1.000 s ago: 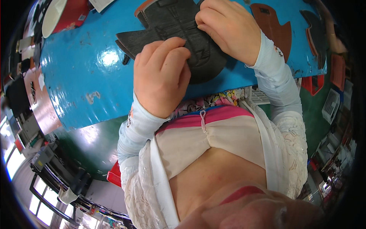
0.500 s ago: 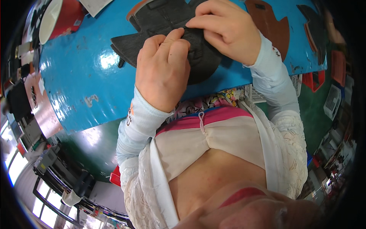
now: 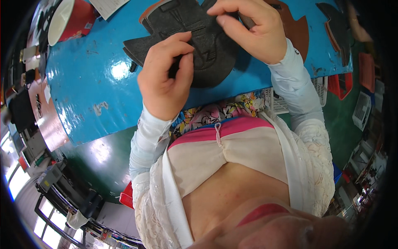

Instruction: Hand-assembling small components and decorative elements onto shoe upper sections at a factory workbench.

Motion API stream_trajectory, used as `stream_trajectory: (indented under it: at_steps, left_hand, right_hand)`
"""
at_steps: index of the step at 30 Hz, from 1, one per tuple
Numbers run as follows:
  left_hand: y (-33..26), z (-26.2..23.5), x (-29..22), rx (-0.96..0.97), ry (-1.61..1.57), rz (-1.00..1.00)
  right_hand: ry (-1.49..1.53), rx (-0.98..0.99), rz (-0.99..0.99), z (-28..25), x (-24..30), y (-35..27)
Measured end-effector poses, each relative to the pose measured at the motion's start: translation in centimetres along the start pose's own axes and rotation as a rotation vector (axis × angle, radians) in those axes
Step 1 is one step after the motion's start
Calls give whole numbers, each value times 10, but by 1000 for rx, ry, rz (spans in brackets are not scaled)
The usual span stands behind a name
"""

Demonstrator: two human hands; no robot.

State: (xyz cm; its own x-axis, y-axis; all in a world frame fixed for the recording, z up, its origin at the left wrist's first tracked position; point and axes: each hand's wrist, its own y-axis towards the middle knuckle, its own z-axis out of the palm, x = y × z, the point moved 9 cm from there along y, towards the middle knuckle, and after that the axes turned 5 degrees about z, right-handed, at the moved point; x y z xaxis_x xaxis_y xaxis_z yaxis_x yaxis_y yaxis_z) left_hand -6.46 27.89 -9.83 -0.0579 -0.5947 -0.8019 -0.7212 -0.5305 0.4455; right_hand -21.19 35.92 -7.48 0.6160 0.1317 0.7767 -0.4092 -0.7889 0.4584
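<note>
Black cut piece [image 3: 207, 50] lies crosswise between your hands.
Your left hand [image 3: 166, 79] pinches its near edge; your right hand [image 3: 253, 29] grips its far right; both closed on it.

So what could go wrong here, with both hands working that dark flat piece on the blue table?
Two risks, I would judge. The left hand pinches only an edge of the dark cut piece, so that grip could slip and crease it. The piece also lies over a brown piece under the right hand, so the two might shift together. The red cup sits near the blue table's edge.
</note>
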Motion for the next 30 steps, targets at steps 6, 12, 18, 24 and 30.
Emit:
stream_trajectory:
  at_steps: [6, 12, 18, 24, 30]
  left_hand:
    - [-6, -5, 1, -67, -478, -24]
    - [1, -15, -8, -119, -31, 73]
    - [5, 12, -8, 66, 550, 286]
    - [4, 20, -11, 98, 683, 304]
    - [1, 25, -12, 103, 712, 338]
  right_hand:
    - [359, 425, 98, 38, 14, -9]
    - [92, 227, 278, 16, -4, 12]
    - [-297, 269, -115, 33, -14, 15]
    - [-378, 312, -89, 37, -8, 18]
    - [-345, 239, -132, 37, -10, 16]
